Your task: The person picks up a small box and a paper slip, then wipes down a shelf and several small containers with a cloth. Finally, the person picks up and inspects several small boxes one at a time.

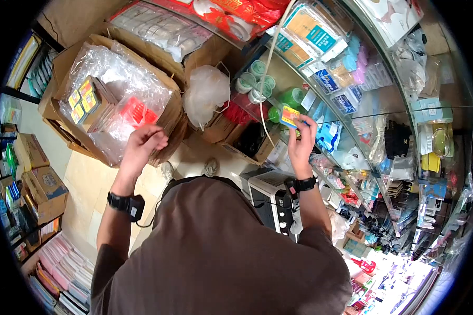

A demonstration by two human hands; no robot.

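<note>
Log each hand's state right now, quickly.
Left hand: fingers curled near the open carton's edge; whether they grip anything cannot be told.
Right hand: closed, fingers holding a small yellow, red and blue packet.

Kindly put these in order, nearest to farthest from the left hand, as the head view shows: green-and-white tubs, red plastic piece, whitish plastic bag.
1. Red plastic piece: in the open carton, just beyond the left hand.
2. Whitish plastic bag: to the hand's right.
3. Green-and-white tubs: farther right, past the bag.
</note>
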